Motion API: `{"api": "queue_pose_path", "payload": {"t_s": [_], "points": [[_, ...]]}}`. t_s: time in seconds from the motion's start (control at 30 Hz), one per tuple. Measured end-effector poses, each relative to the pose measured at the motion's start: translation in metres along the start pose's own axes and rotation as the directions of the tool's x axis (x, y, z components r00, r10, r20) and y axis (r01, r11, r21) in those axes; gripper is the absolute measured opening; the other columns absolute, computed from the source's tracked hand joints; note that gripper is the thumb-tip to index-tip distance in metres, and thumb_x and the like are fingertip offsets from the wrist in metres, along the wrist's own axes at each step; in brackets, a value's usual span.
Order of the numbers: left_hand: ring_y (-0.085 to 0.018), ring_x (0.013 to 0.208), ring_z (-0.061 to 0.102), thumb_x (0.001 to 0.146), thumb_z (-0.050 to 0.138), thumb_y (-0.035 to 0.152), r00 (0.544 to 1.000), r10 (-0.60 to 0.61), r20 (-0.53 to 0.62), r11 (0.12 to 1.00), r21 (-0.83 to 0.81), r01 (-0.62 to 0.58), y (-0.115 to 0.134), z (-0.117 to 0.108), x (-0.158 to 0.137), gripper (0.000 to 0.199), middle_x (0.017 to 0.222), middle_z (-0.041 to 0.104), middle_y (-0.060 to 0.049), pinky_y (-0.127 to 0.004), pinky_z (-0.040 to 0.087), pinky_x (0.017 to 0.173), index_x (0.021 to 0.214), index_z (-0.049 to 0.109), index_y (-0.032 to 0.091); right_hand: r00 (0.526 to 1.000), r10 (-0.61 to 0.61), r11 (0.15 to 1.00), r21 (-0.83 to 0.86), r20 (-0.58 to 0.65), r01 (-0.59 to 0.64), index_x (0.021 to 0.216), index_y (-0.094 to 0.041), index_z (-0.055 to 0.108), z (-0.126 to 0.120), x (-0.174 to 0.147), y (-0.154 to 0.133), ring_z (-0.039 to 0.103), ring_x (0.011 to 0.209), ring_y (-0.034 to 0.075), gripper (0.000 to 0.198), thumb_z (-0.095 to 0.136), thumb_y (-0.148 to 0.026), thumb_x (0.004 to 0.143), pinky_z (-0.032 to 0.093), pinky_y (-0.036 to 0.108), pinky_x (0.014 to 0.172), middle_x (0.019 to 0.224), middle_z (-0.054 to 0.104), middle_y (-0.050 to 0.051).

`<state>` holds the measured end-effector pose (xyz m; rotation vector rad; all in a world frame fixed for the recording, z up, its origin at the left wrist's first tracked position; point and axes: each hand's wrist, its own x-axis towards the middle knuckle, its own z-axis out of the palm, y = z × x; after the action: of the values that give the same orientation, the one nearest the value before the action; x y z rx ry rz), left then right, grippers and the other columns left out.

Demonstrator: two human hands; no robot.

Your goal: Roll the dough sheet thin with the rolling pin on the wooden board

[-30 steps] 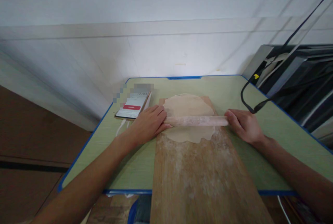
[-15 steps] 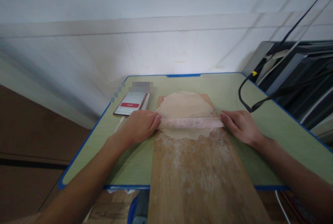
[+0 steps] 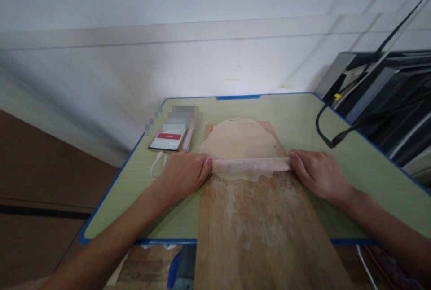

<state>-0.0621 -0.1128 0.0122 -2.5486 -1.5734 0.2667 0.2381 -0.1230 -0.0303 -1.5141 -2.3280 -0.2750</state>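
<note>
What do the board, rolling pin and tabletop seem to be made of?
Board: wood, matt and dusted whitish, with brown grain showing. Rolling pin: probably wood, pale and smooth-looking, though no clear grain shows. Tabletop: perhaps laminate, with a faintly streaked green surface; its blue edging looks like smooth plastic.

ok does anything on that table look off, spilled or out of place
Mainly the board: it juts past the near edge of the table, which looks a bit precarious. White smears mark its surface near the dough, whose outline is ragged.
</note>
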Motion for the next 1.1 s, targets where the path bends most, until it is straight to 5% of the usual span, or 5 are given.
{"api": "queue_pose_path", "payload": {"t_s": [0.4,0.87,1.1], "points": [[-0.031,0.071,0.068,0.097,0.022,0.035,0.999,-0.035,0.012,0.999,-0.004,0.035,0.010,-0.002,-0.016,0.045,0.076,0.069,-0.011,-0.037,0.045,0.053,0.082,0.060,0.017,0.993,-0.087,0.975,-0.210,-0.078,0.069,0.070,-0.020,0.048,-0.010,-0.017,-0.015,0.057,0.042,0.018,0.046,0.019,-0.041,0.098,0.029,0.028,0.041,0.057,0.059,0.002],[-0.027,0.078,0.064,0.094,0.036,0.036,1.000,-0.009,0.003,0.999,-0.035,0.009,0.027,0.006,-0.051,0.029,0.082,0.061,-0.009,-0.038,0.053,0.060,0.087,0.056,0.016,0.986,-0.162,0.969,-0.192,-0.032,0.153,0.101,-0.015,0.046,-0.016,-0.052,-0.021,0.063,0.053,0.018,0.045,0.019,-0.051,0.096,0.049,0.030,0.045,0.090,0.063,0.012],[-0.029,0.081,0.064,0.093,0.039,0.037,0.998,-0.040,0.051,0.997,-0.069,0.043,0.031,0.001,-0.056,0.028,0.085,0.062,-0.010,-0.039,0.053,0.061,0.090,0.057,0.015,0.991,-0.133,0.981,-0.141,-0.006,0.131,0.099,-0.017,0.046,-0.020,-0.060,-0.022,0.063,0.054,0.016,0.042,0.021,-0.051,0.096,0.049,0.028,0.047,0.091,0.062,0.011]]}}
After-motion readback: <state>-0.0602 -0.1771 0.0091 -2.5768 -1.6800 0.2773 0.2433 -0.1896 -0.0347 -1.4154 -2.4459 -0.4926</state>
